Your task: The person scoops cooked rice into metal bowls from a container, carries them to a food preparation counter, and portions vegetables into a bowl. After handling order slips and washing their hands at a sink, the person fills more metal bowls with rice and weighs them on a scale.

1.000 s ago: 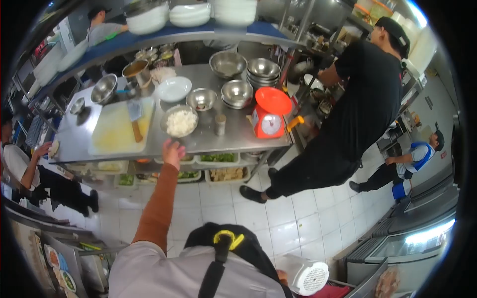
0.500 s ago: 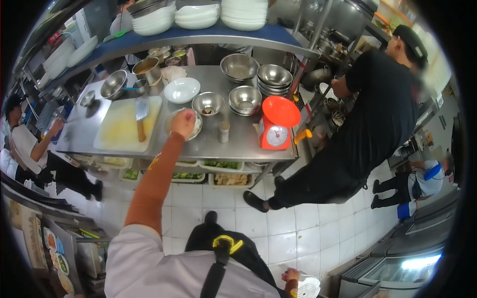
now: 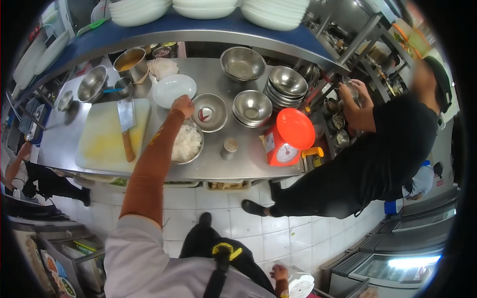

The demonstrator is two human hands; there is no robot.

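Left hand (image 3: 183,105), fingers curled narrow, is at the left edge of a round, shiny steel bowl (image 3: 213,119) holding red slivers, beside a glossy white dish (image 3: 171,89); cannot tell whether it grips either. Forearm partly covers the clumped, grainy white rice (image 3: 188,143) in a second metal bowl, all on the smooth steel counter (image 3: 211,169). Right hand (image 3: 279,272) is low, loosely curled, near a perforated white container (image 3: 301,284); hold unclear.

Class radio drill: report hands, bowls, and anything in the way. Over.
Left hand by white dish and steel bowl holding red pieces, contact unclear. Right hand low, near white perforated container. Left forearm partly hides rice bowl.
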